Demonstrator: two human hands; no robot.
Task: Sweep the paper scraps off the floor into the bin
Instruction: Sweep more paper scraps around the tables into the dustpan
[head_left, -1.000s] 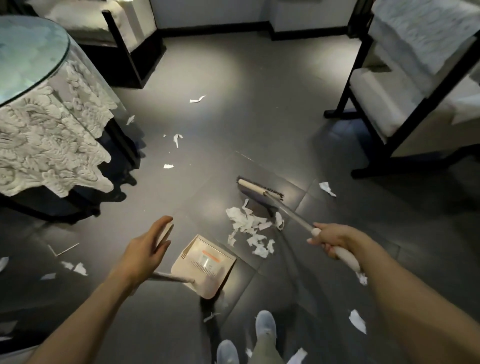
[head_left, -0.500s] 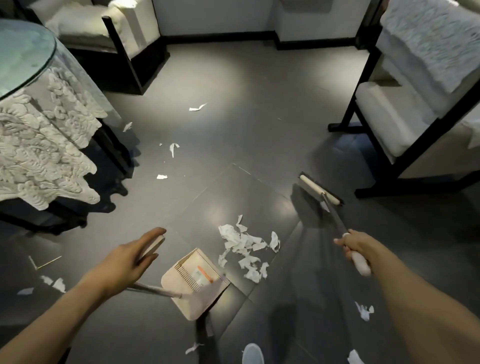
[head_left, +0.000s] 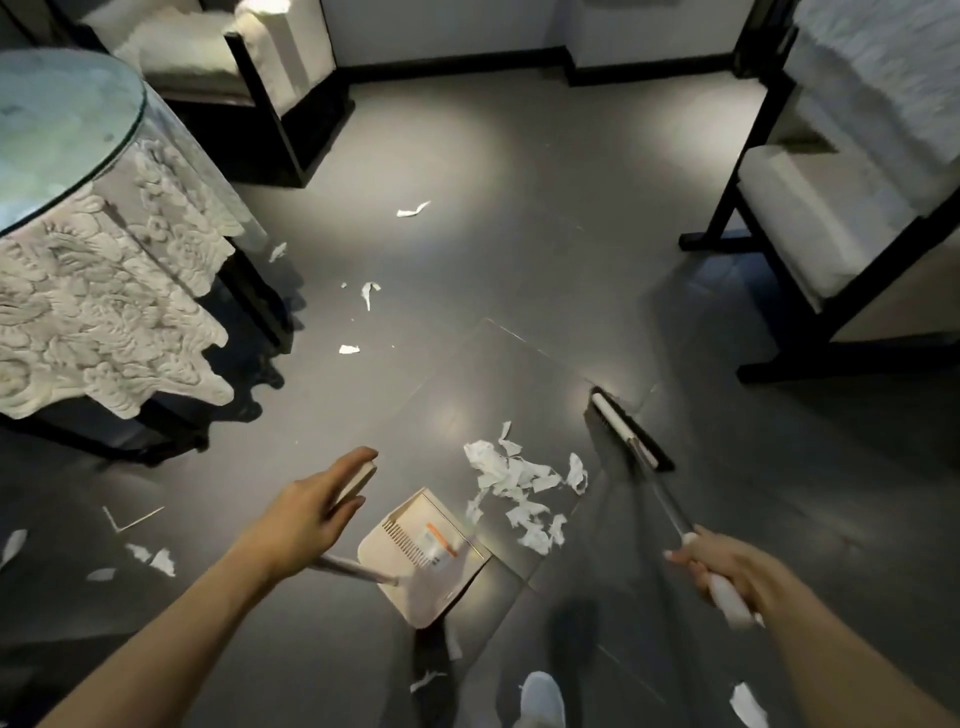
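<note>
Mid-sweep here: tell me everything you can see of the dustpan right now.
The dustpan is cream plastic, a shallow scoop with a row of comb teeth and an orange-striped label inside. It rests on the dark floor, its open mouth facing the pile of paper scraps just up and right of it. A slim metallic shaft rises leftward from it to a flat cream grip, held by the left hand. No scraps show clearly inside it.

Glossy floor tiles (head_left: 519, 270), crumpled paper scraps (head_left: 519, 483), smooth cream plastic dustpan (head_left: 415, 587), lace tablecloth (head_left: 104, 312), glass tabletop (head_left: 52, 130)
</note>
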